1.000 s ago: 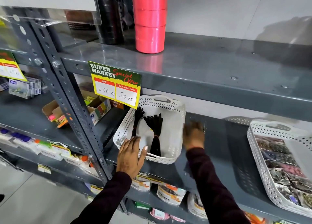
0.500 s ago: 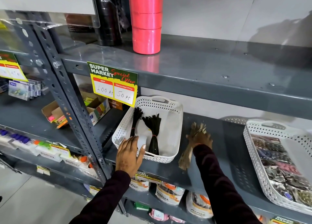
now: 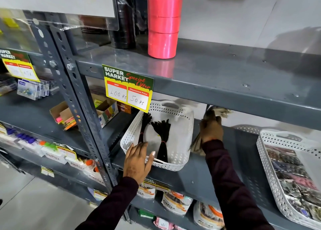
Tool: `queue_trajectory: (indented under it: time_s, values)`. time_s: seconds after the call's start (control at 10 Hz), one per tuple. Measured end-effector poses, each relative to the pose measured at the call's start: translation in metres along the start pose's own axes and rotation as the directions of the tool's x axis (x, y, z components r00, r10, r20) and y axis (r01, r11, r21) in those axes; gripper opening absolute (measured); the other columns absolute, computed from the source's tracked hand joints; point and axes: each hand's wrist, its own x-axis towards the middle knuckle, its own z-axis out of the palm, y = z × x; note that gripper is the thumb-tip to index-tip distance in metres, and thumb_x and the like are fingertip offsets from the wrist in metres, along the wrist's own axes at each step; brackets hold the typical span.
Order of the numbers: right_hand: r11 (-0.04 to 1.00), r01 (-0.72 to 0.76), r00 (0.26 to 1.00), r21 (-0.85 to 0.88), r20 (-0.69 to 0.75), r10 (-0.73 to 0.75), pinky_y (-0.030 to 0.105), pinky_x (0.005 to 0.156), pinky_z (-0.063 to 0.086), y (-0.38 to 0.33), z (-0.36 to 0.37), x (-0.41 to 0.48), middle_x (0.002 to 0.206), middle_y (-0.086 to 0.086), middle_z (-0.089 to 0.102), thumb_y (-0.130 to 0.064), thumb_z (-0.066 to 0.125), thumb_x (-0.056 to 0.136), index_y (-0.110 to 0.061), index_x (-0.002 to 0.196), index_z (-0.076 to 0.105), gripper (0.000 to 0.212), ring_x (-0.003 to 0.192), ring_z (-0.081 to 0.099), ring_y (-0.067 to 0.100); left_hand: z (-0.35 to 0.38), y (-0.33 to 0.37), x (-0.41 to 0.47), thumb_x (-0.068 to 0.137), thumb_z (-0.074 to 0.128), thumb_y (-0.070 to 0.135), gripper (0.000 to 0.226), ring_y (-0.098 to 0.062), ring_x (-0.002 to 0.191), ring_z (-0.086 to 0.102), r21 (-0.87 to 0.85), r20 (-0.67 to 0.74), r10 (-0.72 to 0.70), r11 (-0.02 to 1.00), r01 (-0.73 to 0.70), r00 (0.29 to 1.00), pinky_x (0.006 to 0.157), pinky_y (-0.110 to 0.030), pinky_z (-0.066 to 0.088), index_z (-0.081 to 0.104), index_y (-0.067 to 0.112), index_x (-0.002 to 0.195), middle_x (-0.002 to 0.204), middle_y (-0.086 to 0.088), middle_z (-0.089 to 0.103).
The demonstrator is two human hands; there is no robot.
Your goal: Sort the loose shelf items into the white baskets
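Grey metal shelves [image 3: 225,70] hold a white plastic basket with holes [image 3: 177,143]. My left hand [image 3: 137,160] lies flat and loose on its front rim. My right hand [image 3: 211,129] squeezes a pale brown stringy bundle [image 3: 197,145] beside it. Strings could snag under the upper shelf and slip out

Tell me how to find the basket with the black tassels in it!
Find the grey metal shelf under the yellow price tag. Two white perforated plastic baskets sit on it; take the left white basket, whose front rim the left hand touches. Only it holds black tassel bundles; the right white basket holds shiny packets.
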Motion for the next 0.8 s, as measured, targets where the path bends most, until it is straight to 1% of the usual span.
queue_trajectory:
  time_s: [0.1, 0.2, 0.3, 0.4, 0.5, 0.6, 0.7, 0.8]
  values:
    - [0.991, 0.125, 0.989, -0.055, 0.081, -0.120, 0.045, 0.091, 0.048, -0.028, 0.020, -0.003, 0.133, 0.025, 0.044, -0.006, 0.049, 0.093, -0.010, 0.149, 0.025, 0.060, 0.106, 0.058, 0.047, 0.003, -0.002, 0.000, 0.099, 0.016, 0.054, 0.069, -0.025, 0.112, 0.058, 0.014, -0.013, 0.014, 1.000, -0.013, 1.000, 0.110, -0.040, 0.024, 0.059, 0.004, 0.120, 0.117, -0.014, 0.067]
    - [0.972, 0.187, 0.964, -0.141, 0.219, -0.153, 0.044, 0.093, 0.048, -0.033, 0.050, -0.007, 0.135, 0.025, 0.042, -0.002, 0.046, 0.093, -0.014, 0.152, 0.016, 0.067, 0.108, 0.058, 0.044, 0.003, -0.002, 0.000, 0.099, 0.016, 0.054, 0.068, -0.024, 0.113, 0.058, 0.026, -0.009, 0.015, 1.000, -0.015, 1.000, 0.110, -0.039, 0.024, 0.058, 0.004, 0.121, 0.118, -0.014, 0.066]
    - [0.954, 0.156, 0.896, -0.255, 0.442, -0.029, 0.043, 0.103, 0.043, -0.025, 0.088, -0.017, 0.143, 0.022, 0.036, -0.003, 0.038, 0.096, -0.013, 0.151, 0.015, 0.060, 0.123, 0.050, 0.039, 0.003, -0.003, 0.000, 0.098, 0.015, 0.054, 0.069, -0.024, 0.115, 0.057, 0.013, 0.003, 0.025, 1.000, -0.025, 1.000, 0.111, -0.040, 0.023, 0.058, 0.005, 0.121, 0.121, -0.013, 0.065]
    - [0.945, 0.145, 0.853, -0.292, 0.520, 0.030, 0.037, 0.108, 0.037, -0.022, 0.096, -0.024, 0.152, 0.020, 0.030, -0.007, 0.036, 0.100, -0.002, 0.147, 0.025, 0.048, 0.134, 0.040, 0.034, 0.003, -0.003, 0.000, 0.098, 0.014, 0.054, 0.070, -0.024, 0.116, 0.056, 0.009, 0.002, 0.040, 0.999, -0.040, 0.999, 0.111, -0.041, 0.022, 0.057, 0.005, 0.122, 0.123, -0.013, 0.064]
    - [0.945, 0.138, 0.875, -0.295, 0.483, 0.023, 0.031, 0.106, 0.038, -0.028, 0.092, -0.029, 0.157, 0.024, 0.014, -0.002, 0.033, 0.102, 0.005, 0.144, 0.029, 0.043, 0.138, 0.036, 0.036, 0.003, -0.003, 0.002, 0.098, 0.014, 0.053, 0.070, -0.027, 0.113, 0.058, 0.053, -0.005, 0.059, 0.997, -0.058, 0.998, 0.109, -0.041, 0.024, 0.058, 0.004, 0.121, 0.118, -0.015, 0.065]
    - [0.946, 0.136, 0.890, -0.294, 0.457, 0.014, 0.036, 0.107, 0.041, -0.027, 0.082, -0.031, 0.157, 0.028, 0.014, -0.003, 0.037, 0.099, 0.002, 0.141, 0.037, 0.043, 0.134, 0.043, 0.037, -0.003, -0.001, 0.005, 0.097, 0.015, 0.053, 0.070, -0.031, 0.103, 0.061, 0.067, 0.048, 0.043, 0.997, -0.046, 0.998, 0.103, -0.043, 0.030, 0.062, 0.004, 0.114, 0.108, -0.016, 0.069]
    - [0.916, 0.226, 0.833, -0.332, 0.553, -0.006, 0.037, 0.108, 0.041, -0.027, 0.048, -0.041, 0.151, 0.025, 0.033, -0.008, 0.043, 0.096, -0.002, 0.139, 0.041, 0.043, 0.131, 0.046, 0.036, -0.021, 0.014, 0.003, 0.091, 0.012, 0.057, 0.073, -0.034, 0.090, 0.062, 0.134, 0.187, -0.014, 0.991, -0.011, 0.982, 0.091, -0.043, 0.036, 0.066, 0.008, 0.101, 0.089, -0.017, 0.071]
    - [0.930, 0.214, 0.855, -0.299, 0.517, -0.031, 0.037, 0.107, 0.043, -0.033, 0.016, -0.045, 0.144, 0.023, 0.045, -0.010, 0.046, 0.096, 0.000, 0.136, 0.044, 0.041, 0.130, 0.048, 0.035, -0.038, 0.033, 0.016, 0.092, 0.013, 0.057, 0.068, -0.034, 0.091, 0.061, 0.198, 0.300, -0.080, 0.980, 0.020, 0.951, 0.088, -0.040, 0.037, 0.062, 0.010, 0.100, 0.089, -0.018, 0.070]
